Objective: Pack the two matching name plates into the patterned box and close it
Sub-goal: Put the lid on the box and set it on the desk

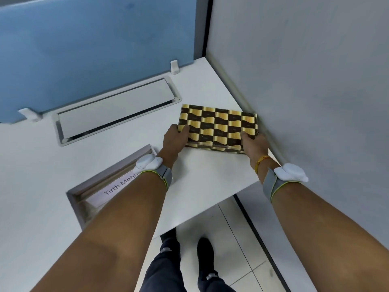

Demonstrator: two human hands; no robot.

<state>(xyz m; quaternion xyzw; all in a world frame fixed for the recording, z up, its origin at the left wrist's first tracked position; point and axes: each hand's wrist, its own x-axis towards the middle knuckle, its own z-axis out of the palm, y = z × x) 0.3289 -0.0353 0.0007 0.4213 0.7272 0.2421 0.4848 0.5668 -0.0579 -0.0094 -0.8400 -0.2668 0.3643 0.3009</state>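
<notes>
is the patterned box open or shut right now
Shut: the patterned box shows its lid flat on top, no gap, both hands gripping its ends.

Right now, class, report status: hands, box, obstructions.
Left hand and right hand grip box ends. Lid on. Name plate outside, under left forearm. Nothing blocking.

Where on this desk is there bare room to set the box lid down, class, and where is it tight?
Bare desk lies left of the name plate, and between the cable hatch and the left hand. It is tight on the right, where the patterned box and right hand sit near the grey wall.
</notes>
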